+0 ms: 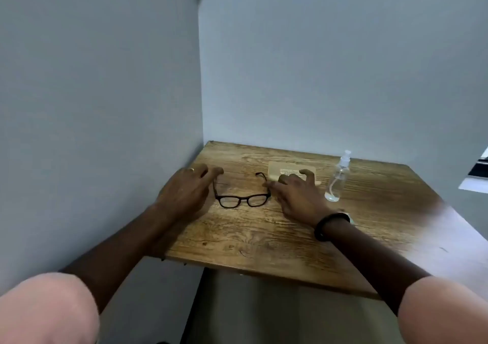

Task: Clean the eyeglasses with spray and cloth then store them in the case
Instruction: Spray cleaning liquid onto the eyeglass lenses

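Status: by my reading the task is at its start, with nothing sprayed, wiped or stored.

The eyeglasses (243, 198) lie on the wooden bench (264, 238), dark frame, temples unfolded, lenses toward you.

Your left hand (184, 193) is at their 9 o'clock. Its fingers (211, 171) are straight and slightly apart, with the tips at the left temple end; I cannot confirm contact. Your right hand (295, 195) is at 3 o'clock. Its fingers (286, 178) are spread and relaxed, with one tip near the right hinge. Neither hand is clamped on anything.

The clear spray bottle (338, 180) stands upright further out at 3 o'clock, untouched. A flat tan item (280, 166) lies at 1 o'clock, partly behind your right fingers; I cannot tell whether it is the case or a cloth packet.

Writing: the tan item carries print, too blurred to read. No label is legible on the bottle.

Remaining: spray, wipe, fold the temples, case.
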Tool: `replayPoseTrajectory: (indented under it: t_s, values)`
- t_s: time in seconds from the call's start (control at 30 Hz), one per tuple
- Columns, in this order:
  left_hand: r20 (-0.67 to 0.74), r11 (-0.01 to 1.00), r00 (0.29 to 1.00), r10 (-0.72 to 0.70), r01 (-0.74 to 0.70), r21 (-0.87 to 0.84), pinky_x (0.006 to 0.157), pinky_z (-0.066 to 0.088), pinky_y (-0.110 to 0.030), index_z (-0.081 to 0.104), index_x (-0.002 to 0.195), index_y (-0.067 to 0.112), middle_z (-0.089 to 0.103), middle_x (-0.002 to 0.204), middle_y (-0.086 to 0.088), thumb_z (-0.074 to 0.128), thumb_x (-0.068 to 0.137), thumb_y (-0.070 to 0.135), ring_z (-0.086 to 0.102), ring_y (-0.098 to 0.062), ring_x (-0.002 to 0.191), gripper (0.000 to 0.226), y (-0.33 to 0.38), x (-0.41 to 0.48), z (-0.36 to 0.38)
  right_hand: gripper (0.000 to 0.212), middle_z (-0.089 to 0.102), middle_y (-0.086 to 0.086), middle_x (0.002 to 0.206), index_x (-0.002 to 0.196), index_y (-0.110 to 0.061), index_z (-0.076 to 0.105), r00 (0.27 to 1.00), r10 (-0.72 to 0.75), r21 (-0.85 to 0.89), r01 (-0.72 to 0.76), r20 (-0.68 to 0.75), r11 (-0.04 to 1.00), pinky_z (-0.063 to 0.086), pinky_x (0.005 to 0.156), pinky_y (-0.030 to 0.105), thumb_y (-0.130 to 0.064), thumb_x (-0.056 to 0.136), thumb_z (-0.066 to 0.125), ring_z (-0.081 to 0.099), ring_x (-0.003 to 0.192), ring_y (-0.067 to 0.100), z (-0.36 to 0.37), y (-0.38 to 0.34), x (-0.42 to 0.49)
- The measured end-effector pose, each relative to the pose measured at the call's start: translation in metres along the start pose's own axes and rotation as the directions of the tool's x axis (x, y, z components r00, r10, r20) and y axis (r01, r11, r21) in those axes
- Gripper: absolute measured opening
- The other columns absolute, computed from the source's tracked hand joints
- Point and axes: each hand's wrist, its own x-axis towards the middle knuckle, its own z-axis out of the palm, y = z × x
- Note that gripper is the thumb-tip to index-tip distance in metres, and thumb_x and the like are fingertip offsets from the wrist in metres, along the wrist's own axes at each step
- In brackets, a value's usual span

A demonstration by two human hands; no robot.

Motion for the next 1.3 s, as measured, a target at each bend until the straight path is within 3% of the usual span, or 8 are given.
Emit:
replayPoseTrajectory:
  t_s: [0.13,0.3,0.47,0.73,0.9,1.0,1.2,1.3]
  values:
    - [0.137,1.0,0.99,0.013,-0.01,-0.026,0.068,0.052,-0.036,0.058,0.139,0.029,0.074,0.107,-0.002,0.062,0.093,0.025,0.07,-0.029,0.078,0.047,0.013,-0.019,-0.005,0.035,0.07,-0.01,0.12,0.128,-0.039,0.062,0.999,-0.015,-0.005,0.015,0.029,1.0,0.021,0.108,0.054,-0.027,0.095,0.056,0.059,0.114,0.022,-0.001,-0.009,0.002]
    - [0.088,1.0,0.996,-0.006,0.008,-0.025,0.058,0.048,-0.031,0.073,0.114,0.027,0.074,0.096,0.001,0.069,0.086,0.02,0.07,-0.026,0.076,0.03,0.011,-0.013,-0.01,0.026,0.075,-0.009,0.105,0.117,-0.034,0.071,0.996,-0.039,0.018,0.041,-0.074,0.999,0.02,0.106,0.052,-0.026,0.093,0.064,0.062,0.105,0.023,-0.002,-0.015,0.008]
    - [-0.096,0.997,0.993,-0.065,0.06,-0.053,0.048,0.05,-0.033,0.074,0.11,0.019,0.074,0.086,-0.005,0.078,0.083,0.011,0.069,-0.032,0.066,0.028,-0.006,0.0,-0.024,0.025,0.075,-0.01,0.094,0.115,-0.032,0.072,0.965,-0.038,0.076,0.059,-0.261,0.995,0.022,0.103,0.051,-0.022,0.092,0.066,0.064,0.094,0.022,-0.025,-0.01,0.018]
    - [-0.364,0.939,0.912,-0.188,0.058,-0.339,0.064,0.058,-0.039,0.07,0.107,0.02,0.075,0.091,0.007,0.062,0.092,0.01,0.073,-0.02,0.079,0.02,0.001,0.064,-0.073,0.024,0.072,-0.017,0.088,0.111,-0.037,0.068,0.836,0.127,0.255,0.016,-0.534,0.967,0.018,0.108,0.042,-0.021,0.097,0.057,0.061,0.089,0.009,-0.104,0.018,0.036]
    - [-0.49,0.903,0.84,-0.232,-0.002,-0.431,0.066,0.056,-0.031,0.072,0.1,0.018,0.065,0.077,0.017,0.058,0.095,0.006,0.069,-0.011,0.071,0.018,0.017,0.114,-0.105,0.027,0.071,-0.021,0.086,0.11,-0.035,0.069,0.72,0.217,0.35,0.038,-0.659,0.936,0.019,0.106,0.037,-0.013,0.096,0.06,0.061,0.086,0.004,-0.14,0.041,0.041]
    - [-0.54,0.879,0.807,-0.239,-0.056,-0.474,0.067,0.057,-0.033,0.072,0.099,0.015,0.065,0.076,0.016,0.054,0.094,0.005,0.068,-0.01,0.069,0.021,0.026,0.14,-0.114,0.021,0.072,-0.02,0.087,0.11,-0.035,0.07,0.663,0.268,0.409,0.063,-0.699,0.91,0.024,0.105,0.038,-0.022,0.097,0.06,0.059,0.085,-0.005,-0.158,0.055,0.041]
    - [-0.549,0.814,0.766,-0.334,-0.059,-0.578,0.071,0.06,-0.037,0.071,0.1,0.017,0.069,0.074,0.01,0.052,0.088,-0.003,0.072,-0.01,0.074,0.03,0.034,0.173,-0.104,0.043,0.062,-0.012,0.12,0.136,-0.023,0.052,0.498,0.415,0.443,-0.068,-0.761,0.894,0.034,0.096,0.041,-0.023,0.094,0.063,0.059,0.099,0.003,-0.127,0.085,0.009]
    - [-0.551,0.797,0.751,-0.364,-0.054,-0.601,0.072,0.059,-0.033,0.071,0.101,0.014,0.066,0.072,0.01,0.046,0.085,0.002,0.071,-0.012,0.073,0.032,0.041,0.182,-0.091,0.065,0.046,-0.001,0.139,0.144,-0.018,0.037,0.486,0.542,0.542,-0.156,-0.686,0.826,0.039,0.1,0.05,-0.019,0.089,0.072,0.053,0.115,0.013,-0.075,0.094,-0.018]
